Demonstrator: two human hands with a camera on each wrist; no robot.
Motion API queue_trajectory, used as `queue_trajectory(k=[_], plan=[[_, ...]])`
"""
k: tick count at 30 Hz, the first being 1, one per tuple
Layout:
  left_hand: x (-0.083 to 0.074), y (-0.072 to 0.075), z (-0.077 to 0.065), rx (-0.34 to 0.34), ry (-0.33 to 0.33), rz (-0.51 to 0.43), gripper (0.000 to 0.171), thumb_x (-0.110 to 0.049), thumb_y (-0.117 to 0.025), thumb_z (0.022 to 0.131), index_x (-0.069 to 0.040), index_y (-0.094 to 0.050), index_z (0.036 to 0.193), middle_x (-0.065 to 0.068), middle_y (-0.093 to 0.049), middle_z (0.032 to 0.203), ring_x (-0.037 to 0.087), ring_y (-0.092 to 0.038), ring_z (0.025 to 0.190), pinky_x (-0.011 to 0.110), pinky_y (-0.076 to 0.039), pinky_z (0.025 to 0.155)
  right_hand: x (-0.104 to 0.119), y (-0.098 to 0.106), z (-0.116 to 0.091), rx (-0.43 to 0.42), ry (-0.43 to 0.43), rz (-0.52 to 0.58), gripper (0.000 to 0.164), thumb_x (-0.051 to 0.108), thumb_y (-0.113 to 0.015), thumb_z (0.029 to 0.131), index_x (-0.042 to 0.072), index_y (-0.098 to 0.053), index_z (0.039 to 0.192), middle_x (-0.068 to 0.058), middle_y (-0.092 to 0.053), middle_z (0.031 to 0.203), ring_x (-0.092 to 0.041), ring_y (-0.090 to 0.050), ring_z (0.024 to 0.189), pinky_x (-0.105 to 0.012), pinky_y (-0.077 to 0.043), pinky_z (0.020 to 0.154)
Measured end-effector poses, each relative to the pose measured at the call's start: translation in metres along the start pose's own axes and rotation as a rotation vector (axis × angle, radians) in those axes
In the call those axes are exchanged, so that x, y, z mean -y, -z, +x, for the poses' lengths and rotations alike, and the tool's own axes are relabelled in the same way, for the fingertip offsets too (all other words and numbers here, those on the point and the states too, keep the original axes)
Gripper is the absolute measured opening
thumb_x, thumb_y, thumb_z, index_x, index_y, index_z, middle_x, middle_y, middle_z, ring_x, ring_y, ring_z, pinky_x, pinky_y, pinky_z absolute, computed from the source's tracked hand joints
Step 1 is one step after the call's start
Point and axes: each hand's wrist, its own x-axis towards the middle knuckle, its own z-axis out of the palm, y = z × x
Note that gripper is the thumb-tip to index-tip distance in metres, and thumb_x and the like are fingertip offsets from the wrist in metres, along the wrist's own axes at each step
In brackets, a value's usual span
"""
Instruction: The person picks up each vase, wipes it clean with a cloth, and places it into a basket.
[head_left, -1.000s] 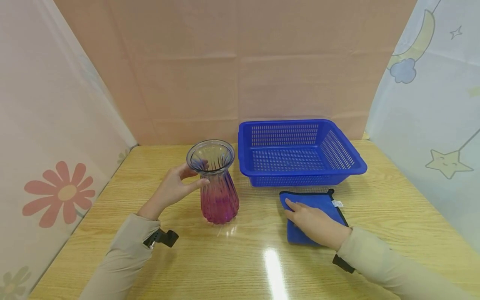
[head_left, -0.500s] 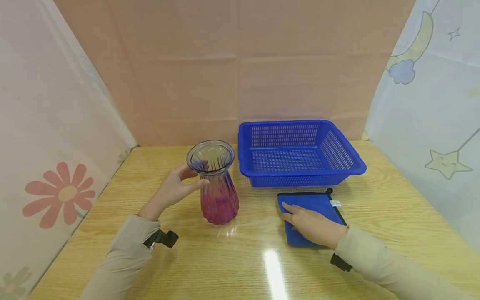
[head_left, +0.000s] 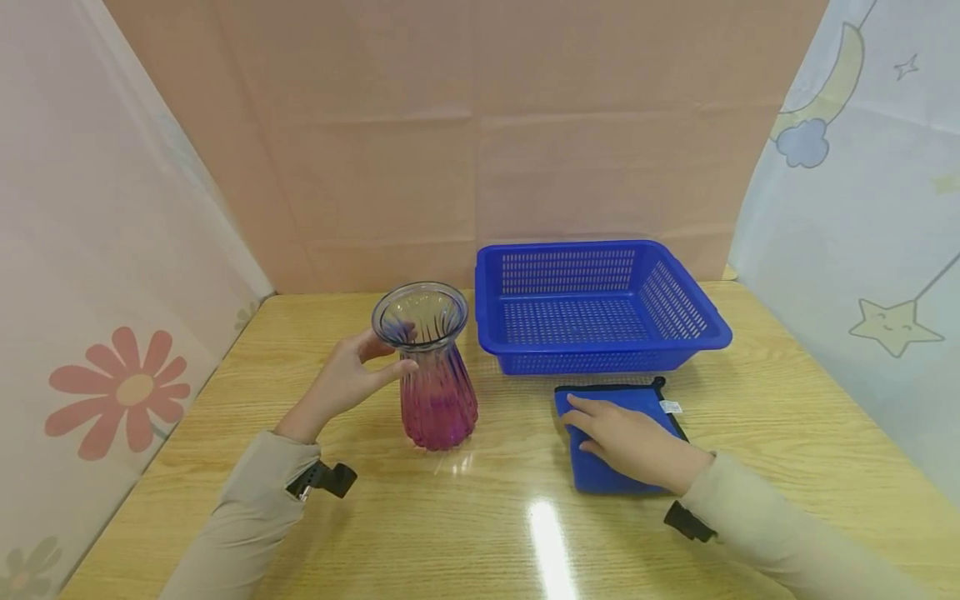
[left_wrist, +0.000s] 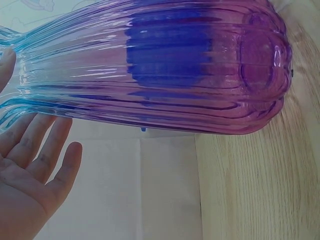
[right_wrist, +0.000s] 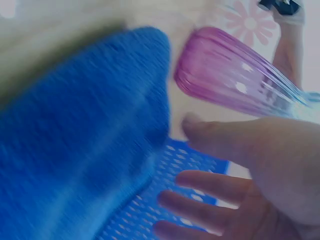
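Note:
A ribbed glass vase (head_left: 438, 392), clear bluish at the flared rim and pink toward the base, stands upright on the wooden table. My left hand (head_left: 348, 375) holds it at the neck, thumb on the near side and fingers round the far side. In the left wrist view, the fingers (left_wrist: 56, 142) touch the neck from below. To the right lies a folded blue cloth (head_left: 600, 471) with black edging and a small white tag. Over it hovers my right hand (head_left: 626, 437), holding nothing; in the right wrist view its fingers (right_wrist: 210, 185) are spread, apart from the cloth.
A blue plastic basket (head_left: 603, 361) with slotted walls stands behind the cloth, to the right of the vase. A peach cloth backdrop (head_left: 472, 150) hangs behind the table (head_left: 420, 533), with patterned sheets at both sides.
The cloth has shifted slightly left under my right hand, which then lifted a little off it. My left hand and the vase have stayed in place.

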Motion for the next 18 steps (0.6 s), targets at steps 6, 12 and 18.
queue_trajectory(k=[6,12,18], plan=[[-0.001,0.0,0.0,-0.003,0.0,0.002,0.051,-0.026,-0.07,0.084,-0.011,-0.053,0.13,0.014,-0.061,0.125,0.034,-0.056,0.117,0.05,-0.046,0.1,-0.008,0.016,0.0,-0.283,-0.019,-0.054,0.04,0.017,-0.069,0.083,0.005,-0.059,0.12,-0.019,-0.06,0.124,-0.032,-0.063,0.105,-0.04,-0.057,0.079],[-0.002,-0.001,0.0,-0.003,-0.008,-0.01,0.05,-0.025,-0.07,0.084,-0.011,-0.054,0.129,0.014,-0.061,0.125,0.034,-0.057,0.117,0.051,-0.045,0.1,-0.028,0.032,-0.003,-0.515,-0.059,-0.092,0.05,0.008,-0.075,0.074,-0.002,-0.058,0.12,-0.024,-0.059,0.12,-0.04,-0.06,0.104,-0.05,-0.054,0.08],[-0.001,-0.002,0.0,-0.007,-0.016,-0.017,0.05,-0.025,-0.071,0.083,-0.011,-0.054,0.129,0.014,-0.062,0.124,0.033,-0.057,0.117,0.049,-0.046,0.1,-0.053,0.035,-0.008,-0.542,-0.163,-0.12,0.049,0.003,-0.072,0.077,-0.002,-0.057,0.122,-0.027,-0.057,0.121,-0.045,-0.055,0.108,-0.058,-0.047,0.09]])
